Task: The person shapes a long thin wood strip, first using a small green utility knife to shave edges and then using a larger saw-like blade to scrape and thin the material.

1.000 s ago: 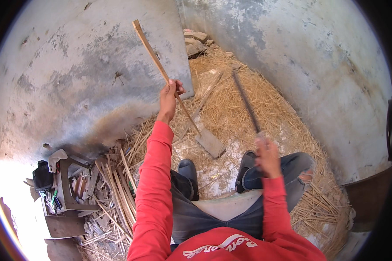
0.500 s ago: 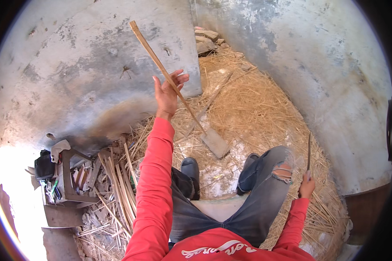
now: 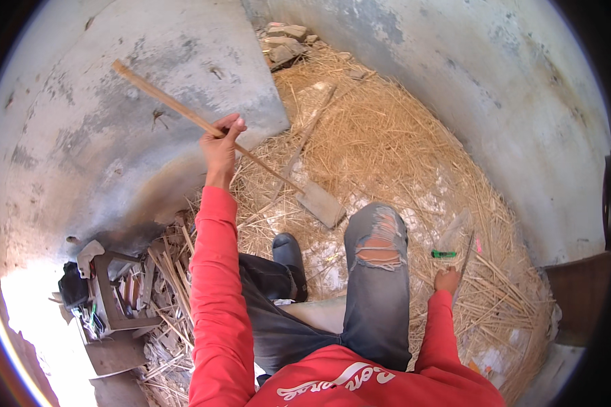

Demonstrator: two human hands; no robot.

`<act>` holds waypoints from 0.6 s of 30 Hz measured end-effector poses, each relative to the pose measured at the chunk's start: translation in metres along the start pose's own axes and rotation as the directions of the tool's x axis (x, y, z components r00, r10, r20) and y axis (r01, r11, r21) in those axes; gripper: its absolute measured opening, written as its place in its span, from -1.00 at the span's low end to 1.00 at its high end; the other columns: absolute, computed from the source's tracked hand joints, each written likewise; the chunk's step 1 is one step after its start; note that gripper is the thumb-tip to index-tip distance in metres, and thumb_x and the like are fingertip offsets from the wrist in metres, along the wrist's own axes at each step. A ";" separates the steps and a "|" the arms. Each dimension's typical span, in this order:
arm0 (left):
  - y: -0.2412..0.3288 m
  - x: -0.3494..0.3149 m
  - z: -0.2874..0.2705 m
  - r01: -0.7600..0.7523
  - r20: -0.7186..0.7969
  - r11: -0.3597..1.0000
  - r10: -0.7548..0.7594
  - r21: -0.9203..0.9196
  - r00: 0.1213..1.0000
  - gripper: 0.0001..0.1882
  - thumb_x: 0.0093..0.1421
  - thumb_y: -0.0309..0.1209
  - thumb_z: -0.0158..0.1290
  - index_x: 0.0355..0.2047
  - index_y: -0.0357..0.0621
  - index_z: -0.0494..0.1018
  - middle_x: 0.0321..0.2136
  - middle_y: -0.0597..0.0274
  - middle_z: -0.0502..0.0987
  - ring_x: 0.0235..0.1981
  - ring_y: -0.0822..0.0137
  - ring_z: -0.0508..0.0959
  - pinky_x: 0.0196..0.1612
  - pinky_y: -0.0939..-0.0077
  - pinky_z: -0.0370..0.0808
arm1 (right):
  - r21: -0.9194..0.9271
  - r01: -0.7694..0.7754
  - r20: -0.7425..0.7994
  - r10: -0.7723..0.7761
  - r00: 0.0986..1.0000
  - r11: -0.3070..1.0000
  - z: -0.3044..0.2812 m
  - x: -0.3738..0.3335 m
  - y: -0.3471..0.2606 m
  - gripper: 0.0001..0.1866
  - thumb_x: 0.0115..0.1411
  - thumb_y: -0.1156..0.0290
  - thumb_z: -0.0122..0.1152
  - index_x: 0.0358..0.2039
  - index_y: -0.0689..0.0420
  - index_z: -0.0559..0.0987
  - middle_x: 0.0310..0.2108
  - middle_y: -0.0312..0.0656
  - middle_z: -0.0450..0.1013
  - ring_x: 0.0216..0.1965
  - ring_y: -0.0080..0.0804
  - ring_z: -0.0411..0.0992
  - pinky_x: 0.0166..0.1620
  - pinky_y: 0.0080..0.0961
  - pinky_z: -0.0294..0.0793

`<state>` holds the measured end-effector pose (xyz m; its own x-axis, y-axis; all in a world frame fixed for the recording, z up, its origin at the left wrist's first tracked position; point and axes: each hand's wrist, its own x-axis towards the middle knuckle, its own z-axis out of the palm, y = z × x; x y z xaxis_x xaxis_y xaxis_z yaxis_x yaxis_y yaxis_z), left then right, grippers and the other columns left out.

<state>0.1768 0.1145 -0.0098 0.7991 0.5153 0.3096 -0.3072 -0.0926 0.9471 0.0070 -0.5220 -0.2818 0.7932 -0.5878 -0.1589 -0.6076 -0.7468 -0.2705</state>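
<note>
My left hand (image 3: 218, 150) is raised with its fingers closed round a long, narrow wooden strip (image 3: 161, 97), perhaps bamboo. The strip slants from the upper left down toward a flat grey block (image 3: 321, 205) on the floor; whether its lower end touches the block I cannot tell. Low on the right, beside my bent knee, my right hand (image 3: 447, 279) is closed round a knife. Its long, thin blade (image 3: 467, 254) points away from me, and the fingers hide most of the handle. A small green object (image 3: 444, 254) lies just beyond this hand.
Straw and shavings (image 3: 380, 136) cover the floor. A curved grey wall (image 3: 482, 81) rises at the right, with a grey slab wall (image 3: 204, 41) at the left. Broken bricks (image 3: 283, 49) lie at the back. Cut strips (image 3: 173, 264) and a wooden frame (image 3: 105, 292) stand at the left.
My left fingers, spread earlier, have closed round the strip, which now leans further left. My right knee has swung inward. My right hand and the knife show further left, and the green object has appeared.
</note>
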 end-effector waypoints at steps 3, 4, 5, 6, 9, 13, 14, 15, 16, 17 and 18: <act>-0.003 -0.001 0.002 -0.005 0.035 0.999 0.003 0.053 0.999 -0.64 0.15 -0.41 0.33 -0.10 -0.37 0.57 -0.30 0.09 0.65 -0.24 0.28 0.65 -0.04 0.43 0.56 | 0.033 0.034 0.061 -0.036 0.998 0.999 0.021 0.008 -0.012 -0.59 0.10 0.30 0.30 -0.04 0.17 0.54 -0.05 0.15 0.43 -0.02 0.15 0.47 0.07 -0.08 0.45; -0.002 -0.002 0.000 -0.010 0.047 0.998 0.007 0.068 0.999 -0.63 0.15 -0.41 0.33 -0.09 -0.37 0.57 -0.28 0.07 0.66 -0.24 0.27 0.66 -0.04 0.43 0.56 | 0.040 0.061 0.084 -0.064 0.994 0.997 0.032 0.013 -0.015 -0.59 0.09 0.31 0.30 -0.05 0.17 0.55 -0.05 0.15 0.43 -0.02 0.15 0.48 0.07 -0.07 0.45; -0.004 -0.002 0.000 0.012 0.037 0.996 -0.016 0.089 0.999 -0.62 0.16 -0.43 0.32 -0.07 -0.40 0.56 -0.26 0.04 0.66 -0.22 0.23 0.67 -0.01 0.41 0.56 | 0.048 0.087 0.107 -0.092 0.990 0.995 0.042 0.017 -0.017 -0.60 0.09 0.31 0.30 -0.05 0.16 0.55 -0.06 0.15 0.44 -0.03 0.15 0.48 0.06 -0.06 0.45; -0.006 -0.001 -0.001 0.010 0.047 0.998 -0.014 0.069 0.999 -0.62 0.17 -0.43 0.31 -0.06 -0.41 0.55 -0.25 0.03 0.66 -0.21 0.22 0.67 0.00 0.40 0.55 | 0.051 0.069 0.120 -0.075 0.990 0.996 0.050 0.022 -0.020 -0.59 0.09 0.31 0.29 -0.04 0.15 0.55 -0.04 0.16 0.44 -0.04 0.14 0.49 0.06 -0.06 0.46; -0.013 -0.002 -0.006 -0.009 0.071 0.999 0.006 0.036 0.997 -0.63 0.21 -0.43 0.28 -0.04 -0.43 0.54 -0.24 0.03 0.66 -0.17 0.21 0.66 0.02 0.39 0.54 | 0.094 -0.006 0.146 -0.008 0.989 0.996 0.075 0.034 -0.024 -0.55 0.10 0.31 0.28 0.02 0.13 0.52 0.00 0.20 0.43 -0.04 0.16 0.49 0.06 -0.04 0.46; -0.004 -0.004 -0.006 -0.104 0.081 0.958 0.085 0.266 0.993 -0.65 0.26 -0.41 0.22 -0.01 -0.38 0.55 -0.21 0.04 0.66 -0.16 0.26 0.65 -0.03 0.44 0.55 | 0.238 -0.112 0.093 0.092 0.991 0.965 0.117 0.077 -0.021 -0.49 0.17 0.28 0.23 0.15 0.10 0.45 0.06 0.32 0.39 0.00 0.25 0.46 0.08 -0.02 0.44; -0.002 -0.004 -0.003 -0.128 0.088 0.921 0.103 0.367 0.991 -0.65 0.26 -0.40 0.21 0.00 -0.35 0.55 -0.21 0.04 0.66 -0.16 0.27 0.65 -0.05 0.47 0.56 | 0.269 -0.131 0.066 0.118 0.991 0.954 0.127 0.089 -0.015 -0.47 0.19 0.28 0.21 0.18 0.10 0.43 0.07 0.35 0.37 0.01 0.28 0.45 0.09 -0.02 0.44; 0.004 -0.004 0.006 -0.096 0.132 0.874 0.037 0.476 0.991 -0.64 0.25 -0.39 0.22 0.00 -0.32 0.56 -0.21 0.04 0.66 -0.17 0.29 0.65 -0.06 0.47 0.56 | 0.313 -0.085 0.005 0.088 0.996 0.946 0.136 0.103 0.001 -0.50 0.25 0.24 0.15 0.19 0.11 0.43 0.07 0.43 0.34 0.06 0.33 0.40 0.10 -0.03 0.44; 0.017 -0.008 0.009 -0.063 0.153 0.802 -0.035 0.593 0.988 -0.64 0.23 -0.38 0.23 0.00 -0.30 0.56 -0.21 0.05 0.66 -0.17 0.31 0.64 -0.08 0.47 0.56 | 0.252 -0.113 0.051 0.104 0.993 0.961 0.142 0.112 0.007 -0.50 0.26 0.23 0.15 0.18 0.11 0.44 0.07 0.42 0.35 0.07 0.32 0.39 0.10 -0.03 0.44; 0.026 -0.011 0.007 -0.033 0.158 0.713 -0.110 0.701 0.981 -0.63 0.22 -0.36 0.24 0.00 -0.27 0.57 -0.21 0.06 0.66 -0.18 0.33 0.64 -0.09 0.47 0.56 | 0.188 -0.133 0.096 0.116 0.989 0.973 0.145 0.119 0.009 -0.51 0.26 0.21 0.14 0.17 0.12 0.46 0.07 0.40 0.36 0.09 0.32 0.38 0.11 -0.04 0.44; 0.030 -0.013 0.003 -0.007 0.189 0.720 -0.173 0.694 0.967 -0.64 0.21 -0.37 0.25 -0.02 -0.27 0.58 -0.22 0.06 0.67 -0.18 0.34 0.64 -0.11 0.47 0.56 | 0.122 -0.151 0.138 0.133 0.981 0.981 0.150 0.125 0.011 -0.52 0.27 0.20 0.13 0.16 0.12 0.47 0.07 0.39 0.37 0.11 0.31 0.37 0.11 -0.04 0.44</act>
<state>0.1591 0.1025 0.0150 0.9232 0.3533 0.1516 0.1320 -0.6618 0.7380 0.1060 -0.5572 -0.4469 0.7029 -0.6338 -0.3229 -0.7106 -0.6063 -0.3570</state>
